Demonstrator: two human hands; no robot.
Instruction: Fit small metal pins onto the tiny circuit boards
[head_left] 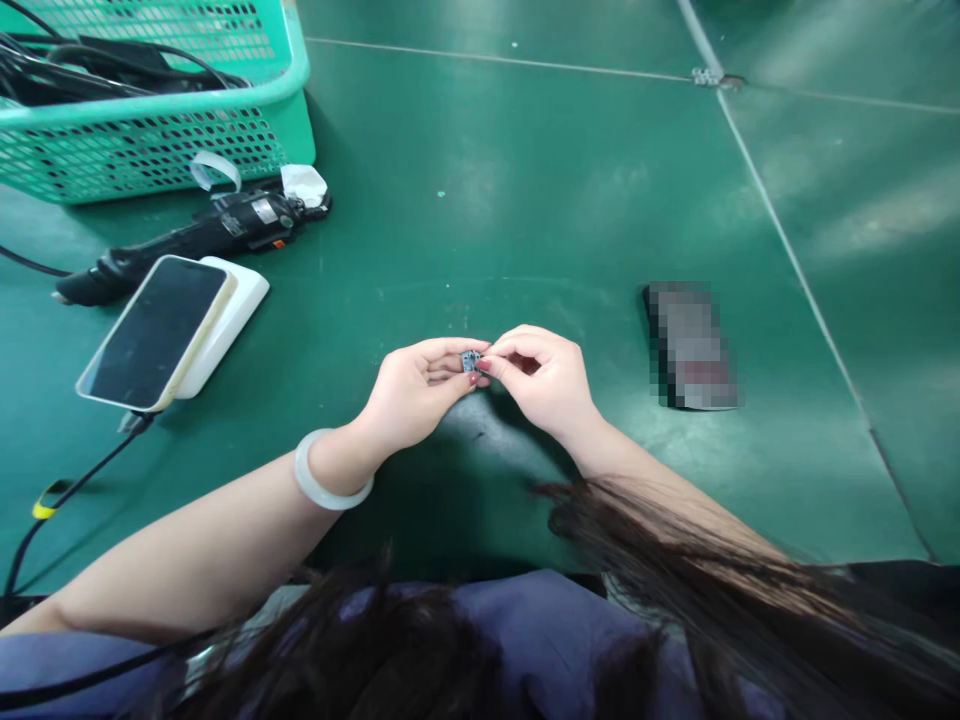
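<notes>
Between my two hands is a small blue-grey part with dark slots, too small to name more exactly. My left hand grips it between thumb and fingers from the left side. The fingertips of my right hand are pinched at the part's right edge; whether they hold a separate piece there is hidden. Both hands are just above the green tabletop, near the middle of the view. A pale bangle circles my left wrist.
At the upper left stands a green plastic basket with black cables inside. Before it lies a black corded power tool. A phone rests on a white block, beside a black cable. A dark blurred-out object lies to the right.
</notes>
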